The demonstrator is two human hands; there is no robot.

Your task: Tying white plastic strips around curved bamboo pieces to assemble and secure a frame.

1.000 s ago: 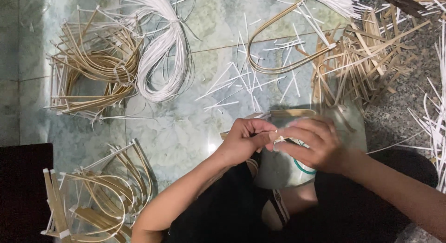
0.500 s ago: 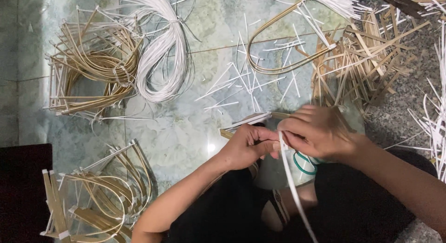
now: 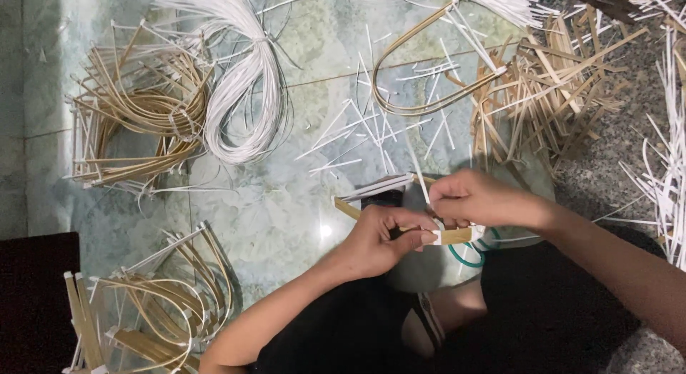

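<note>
My left hand (image 3: 389, 240) pinches a flat tan bamboo strip (image 3: 457, 235) near its end, thumb and fingers closed on it. My right hand (image 3: 477, 200) is just above and to the right, holding a thin white plastic strip (image 3: 420, 175) that is wound around the bamboo. A few more bamboo strips with white binding (image 3: 375, 188) stick out to the left of the hands. The wrap itself is partly hidden by my fingers.
A coil of white strips (image 3: 243, 95) lies on the green tiled floor. Bent bamboo bundles lie at the left (image 3: 136, 117) and lower left (image 3: 157, 310). Loose bamboo sticks (image 3: 543, 88) are piled at the right, cut white bits (image 3: 371, 124) in the middle, a green ring (image 3: 468, 257) under my hands.
The long white strip that hung down from my right hand half a second ago is pulled up; my right hand has risen and shifted right, and my left hand now pinches the bamboo end.
</note>
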